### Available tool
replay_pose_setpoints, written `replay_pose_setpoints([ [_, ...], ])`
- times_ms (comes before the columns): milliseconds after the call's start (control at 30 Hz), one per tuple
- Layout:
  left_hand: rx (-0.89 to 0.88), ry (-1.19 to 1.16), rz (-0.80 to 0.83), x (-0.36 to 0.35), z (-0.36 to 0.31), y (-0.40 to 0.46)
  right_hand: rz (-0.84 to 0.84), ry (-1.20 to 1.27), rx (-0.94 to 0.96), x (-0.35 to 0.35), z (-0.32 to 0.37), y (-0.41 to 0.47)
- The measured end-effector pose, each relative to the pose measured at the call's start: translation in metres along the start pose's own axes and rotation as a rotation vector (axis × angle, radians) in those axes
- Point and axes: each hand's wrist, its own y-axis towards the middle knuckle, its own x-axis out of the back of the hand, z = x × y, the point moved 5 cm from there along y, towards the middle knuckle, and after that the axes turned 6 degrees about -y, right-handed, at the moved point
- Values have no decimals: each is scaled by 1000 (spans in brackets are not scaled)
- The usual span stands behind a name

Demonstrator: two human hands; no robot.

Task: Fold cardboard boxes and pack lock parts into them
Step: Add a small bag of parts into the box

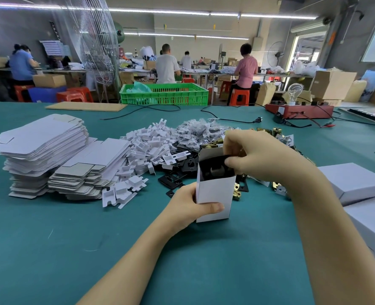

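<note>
Standing upright on the green worktop [182,260], the white box [215,194] is gripped low by the left hand [191,208], while the right hand [254,155] fingers pinch a black lock part [213,166] at its open top, parts pile [182,146] just behind.

Both forearms are bare from the near edge of the view up to the wrists, with no sleeve showing. The left hand [187,208] and the right hand [254,155] wear no gloves, rings, watch or wristband.
</note>
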Motion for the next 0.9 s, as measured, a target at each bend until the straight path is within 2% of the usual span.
replay_pose_setpoints([
  [100, 9, 10, -1, 0, 0, 0, -97, 97, 2, 7, 0, -3],
  [267, 18, 15, -2, 0, 0, 0, -96, 311, -94, 11, 1, -3],
  [367, 17, 13, -5, -1, 1, 0, 0, 564, -189, 6, -5, -4],
  [433, 15, 7, -5, 0, 1, 0, 82, 630, -174, 3, -7, -6],
  [533, 15, 10, -5, 1, 1, 0, 123, 554, -103, 1, -7, -7],
  [700, 13, 10, 8, 0, 1, 0, 10, 339, -57, 3, -10, -2],
  [900, 11, 1, 10, 0, 0, -1, 0, 260, -53, -3, -8, 2],
])
